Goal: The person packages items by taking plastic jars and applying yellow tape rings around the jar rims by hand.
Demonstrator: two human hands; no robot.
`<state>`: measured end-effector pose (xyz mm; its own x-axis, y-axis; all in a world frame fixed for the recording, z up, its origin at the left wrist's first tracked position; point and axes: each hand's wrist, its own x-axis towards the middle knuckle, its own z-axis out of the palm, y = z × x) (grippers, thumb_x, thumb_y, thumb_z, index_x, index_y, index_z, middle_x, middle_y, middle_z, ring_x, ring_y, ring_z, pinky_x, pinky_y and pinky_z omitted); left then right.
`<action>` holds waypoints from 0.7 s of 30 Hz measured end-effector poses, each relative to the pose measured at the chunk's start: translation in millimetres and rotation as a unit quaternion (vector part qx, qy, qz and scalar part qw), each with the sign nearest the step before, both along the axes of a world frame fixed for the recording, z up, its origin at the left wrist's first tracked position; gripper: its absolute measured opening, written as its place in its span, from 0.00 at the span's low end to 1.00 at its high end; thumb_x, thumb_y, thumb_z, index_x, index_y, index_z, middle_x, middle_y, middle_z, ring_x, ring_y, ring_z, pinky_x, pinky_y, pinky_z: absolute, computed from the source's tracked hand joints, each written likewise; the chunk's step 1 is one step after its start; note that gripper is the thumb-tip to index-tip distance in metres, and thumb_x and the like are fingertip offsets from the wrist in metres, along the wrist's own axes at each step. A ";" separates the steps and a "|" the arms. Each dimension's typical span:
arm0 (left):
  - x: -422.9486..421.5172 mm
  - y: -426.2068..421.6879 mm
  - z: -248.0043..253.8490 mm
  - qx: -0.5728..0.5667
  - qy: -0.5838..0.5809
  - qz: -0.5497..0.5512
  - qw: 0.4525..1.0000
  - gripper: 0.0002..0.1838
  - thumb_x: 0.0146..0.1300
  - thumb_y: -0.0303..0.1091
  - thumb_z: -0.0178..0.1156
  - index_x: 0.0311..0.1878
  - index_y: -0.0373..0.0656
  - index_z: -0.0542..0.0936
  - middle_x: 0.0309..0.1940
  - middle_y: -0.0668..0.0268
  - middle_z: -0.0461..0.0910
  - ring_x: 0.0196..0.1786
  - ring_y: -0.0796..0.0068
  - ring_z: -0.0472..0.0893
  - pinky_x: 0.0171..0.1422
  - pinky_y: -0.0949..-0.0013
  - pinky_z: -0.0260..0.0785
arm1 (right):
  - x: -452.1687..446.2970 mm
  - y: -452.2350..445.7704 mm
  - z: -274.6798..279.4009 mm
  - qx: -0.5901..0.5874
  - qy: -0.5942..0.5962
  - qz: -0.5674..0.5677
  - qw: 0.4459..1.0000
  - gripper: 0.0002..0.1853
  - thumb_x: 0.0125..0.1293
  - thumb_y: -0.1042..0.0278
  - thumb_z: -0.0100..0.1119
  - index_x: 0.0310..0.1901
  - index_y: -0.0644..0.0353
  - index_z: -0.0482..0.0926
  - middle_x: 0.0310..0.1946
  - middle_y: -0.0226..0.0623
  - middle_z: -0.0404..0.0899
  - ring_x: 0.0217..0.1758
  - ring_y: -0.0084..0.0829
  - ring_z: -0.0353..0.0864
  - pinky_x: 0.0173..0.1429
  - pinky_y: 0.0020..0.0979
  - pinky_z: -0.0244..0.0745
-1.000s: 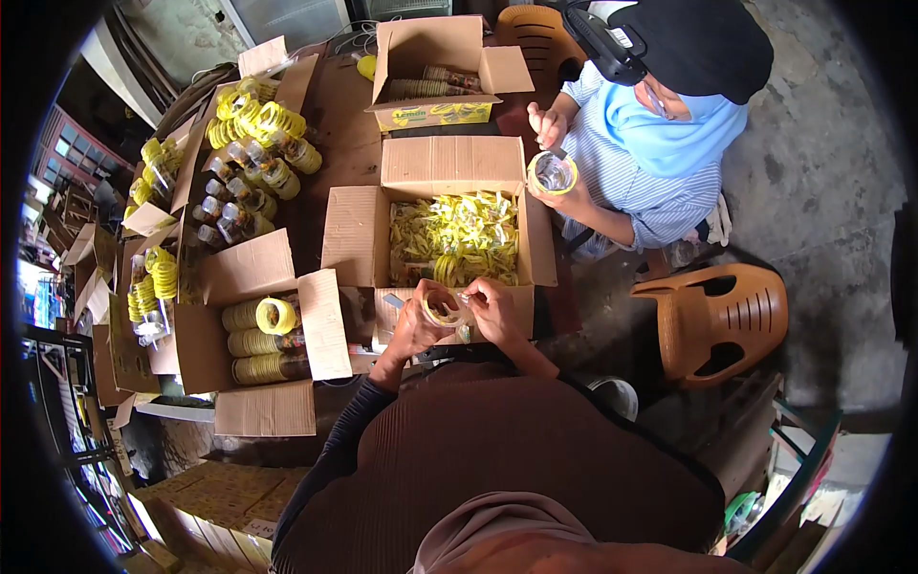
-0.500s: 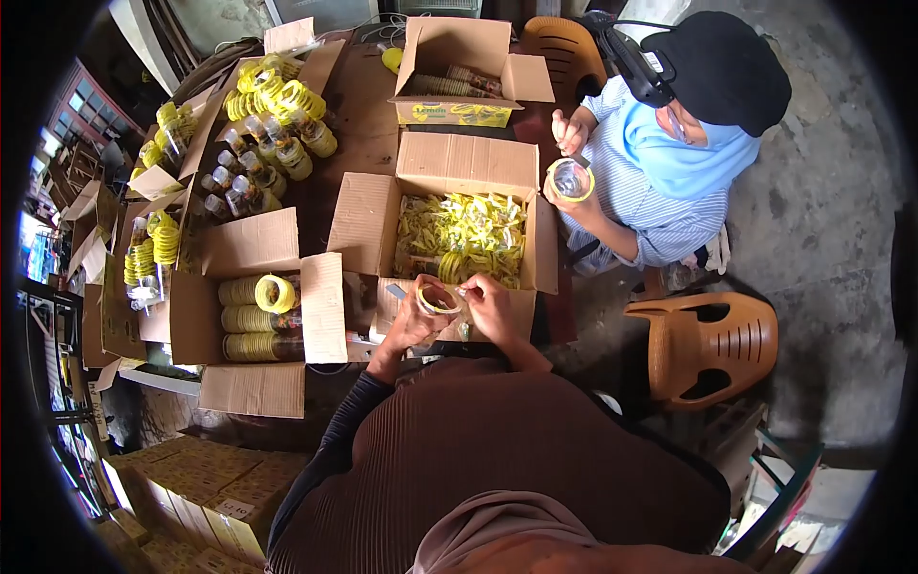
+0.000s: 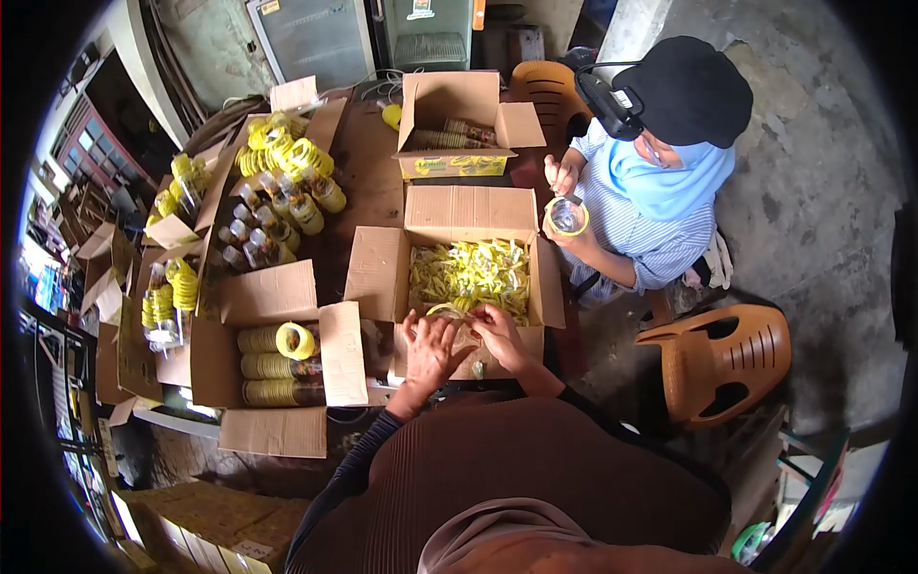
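My left hand (image 3: 430, 349) has its back up and fingers spread, with the fingertips against a clear cup with a yellow rim (image 3: 446, 310). My right hand (image 3: 500, 337) is closed on the other side of this cup, its thumb and fingers pressed together near the rim. Both hands partly hide the cup, and its contents cannot be made out. Just beyond them, an open cardboard box (image 3: 376, 273) holds many yellow and clear wrapped pieces. Below my right hand, a small clear packet (image 3: 479, 368) lies on the box's near flap.
A person (image 3: 650, 201) at the right holds a clear cup (image 3: 567, 216) and a small tool. At the left, a box (image 3: 273, 432) holds stacked yellow-rimmed cups, with filled cups (image 3: 308, 212) behind. Another box (image 3: 449, 167) stands at the back, an orange chair (image 3: 712, 364) at the right.
My left hand has turned back-up and its fingers have spread from around the cup. The cup has tipped away from me. The whole view has shifted, with more of the back showing.
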<state>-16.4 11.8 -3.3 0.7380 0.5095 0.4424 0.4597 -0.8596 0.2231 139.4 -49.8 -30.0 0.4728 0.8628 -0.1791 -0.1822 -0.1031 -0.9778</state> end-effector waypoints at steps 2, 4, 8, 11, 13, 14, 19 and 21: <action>8.3 -0.9 -2.0 0.010 -0.030 0.015 0.999 0.22 0.55 0.51 0.68 0.48 0.50 0.79 0.45 0.68 0.81 0.53 0.66 0.74 0.71 0.44 0.49 | -0.7 0.6 -1.5 -0.009 -0.026 0.002 1.000 0.08 0.66 0.72 0.59 0.39 0.69 0.78 0.31 0.32 0.79 0.33 0.19 0.74 0.38 0.24 0.72; 12.3 4.2 -7.4 0.020 -0.053 0.021 0.998 0.14 0.57 0.44 0.67 0.42 0.48 0.79 0.38 0.71 0.82 0.48 0.68 0.76 0.69 0.44 0.52 | 0.2 -0.6 -5.5 0.002 -0.056 0.004 0.998 0.08 0.67 0.71 0.59 0.39 0.69 0.77 0.30 0.33 0.79 0.33 0.19 0.74 0.38 0.25 0.72; 15.2 11.5 -4.7 0.027 -0.035 -0.019 0.999 0.07 0.59 0.33 0.59 0.40 0.48 0.81 0.34 0.69 0.81 0.47 0.66 0.76 0.68 0.46 0.52 | 3.0 -10.0 17.6 -0.030 -0.207 0.010 0.978 0.12 0.65 0.66 0.60 0.39 0.70 0.77 0.29 0.42 0.81 0.32 0.26 0.79 0.38 0.31 0.73; 18.1 10.8 1.0 0.043 -0.034 -0.071 0.996 0.08 0.58 0.32 0.57 0.40 0.46 0.81 0.36 0.68 0.79 0.48 0.67 0.76 0.68 0.47 0.53 | 10.6 -14.9 27.0 -0.105 -0.269 0.042 0.957 0.15 0.66 0.62 0.59 0.36 0.69 0.76 0.26 0.45 0.79 0.29 0.32 0.78 0.37 0.35 0.72; 21.2 7.7 4.0 0.053 -0.032 -0.081 0.995 0.09 0.58 0.31 0.55 0.41 0.46 0.81 0.36 0.68 0.79 0.48 0.68 0.76 0.66 0.48 0.54 | 14.9 -16.8 25.8 -0.148 -0.288 0.067 0.944 0.17 0.66 0.59 0.58 0.34 0.69 0.74 0.24 0.46 0.77 0.27 0.35 0.76 0.36 0.36 0.70; 22.9 8.0 2.0 0.044 -0.023 -0.094 0.994 0.09 0.57 0.30 0.57 0.40 0.46 0.82 0.34 0.68 0.80 0.47 0.68 0.76 0.65 0.49 0.55 | 15.3 -18.5 19.4 -0.141 -0.318 0.066 0.935 0.17 0.67 0.58 0.56 0.34 0.69 0.74 0.25 0.50 0.77 0.29 0.43 0.77 0.37 0.39 0.70; 30.9 10.8 3.1 0.044 -0.020 -0.130 0.990 0.07 0.54 0.29 0.57 0.36 0.48 0.81 0.32 0.72 0.79 0.46 0.70 0.77 0.62 0.52 0.55 | 20.2 -25.9 22.0 -0.126 -0.399 0.095 0.903 0.16 0.68 0.59 0.50 0.34 0.66 0.75 0.29 0.53 0.79 0.36 0.56 0.79 0.41 0.47 0.72; 29.1 12.7 5.3 0.043 0.005 -0.141 0.989 0.08 0.54 0.30 0.57 0.38 0.48 0.81 0.34 0.72 0.77 0.47 0.70 0.76 0.62 0.51 0.56 | 21.1 -27.4 12.7 -0.093 -0.393 0.079 0.911 0.13 0.68 0.61 0.48 0.33 0.64 0.74 0.26 0.51 0.77 0.35 0.55 0.78 0.41 0.49 0.71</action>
<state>12.7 24.5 2.0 0.8504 0.2425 0.4670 0.2000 -0.9698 0.1395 160.5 -77.2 -17.4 0.3903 0.9206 0.0101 0.5984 -0.2453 -0.7627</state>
